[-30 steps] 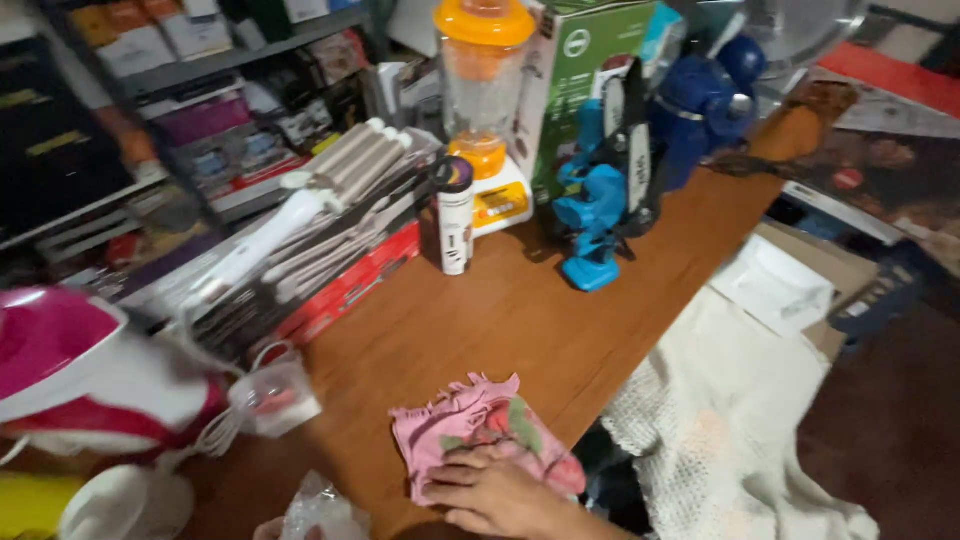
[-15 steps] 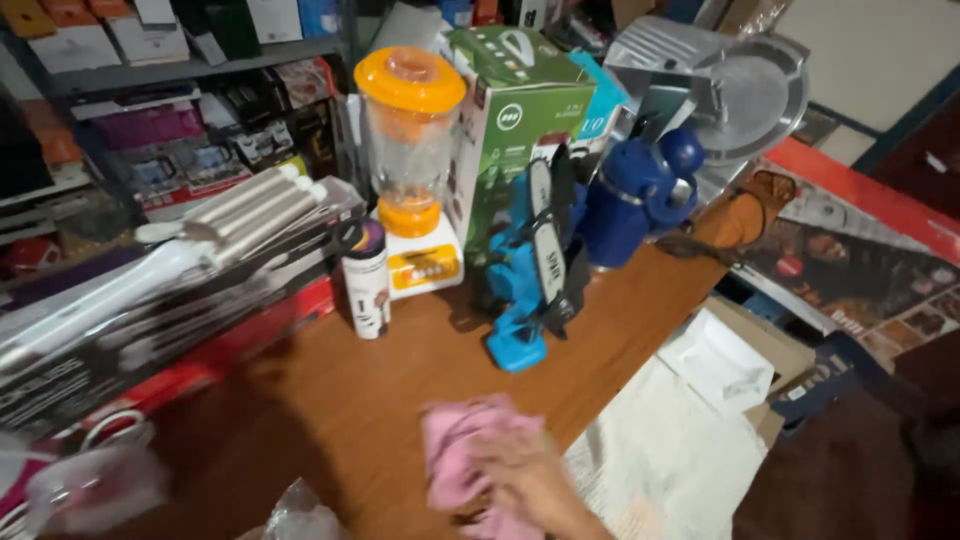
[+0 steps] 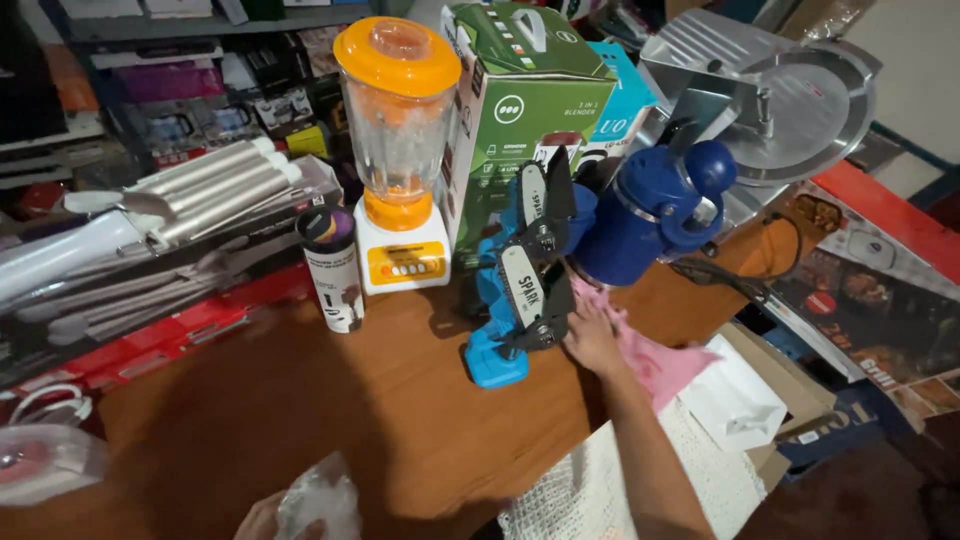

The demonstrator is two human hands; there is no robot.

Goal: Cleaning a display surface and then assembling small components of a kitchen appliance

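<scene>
From the head camera, the right hand (image 3: 592,338) lies flat on a pink cloth (image 3: 655,358), fingers spread and pressing it onto the wooden worktop (image 3: 400,400) near its right edge, just beside a small blue chainsaw (image 3: 520,290) and a blue jug-shaped appliance (image 3: 650,210). The left hand (image 3: 262,520), barely in view at the bottom edge, has its fingers closed on a crumpled clear plastic bag (image 3: 318,498). An orange-lidded blender (image 3: 400,150) stands behind, beside a green box (image 3: 520,110).
</scene>
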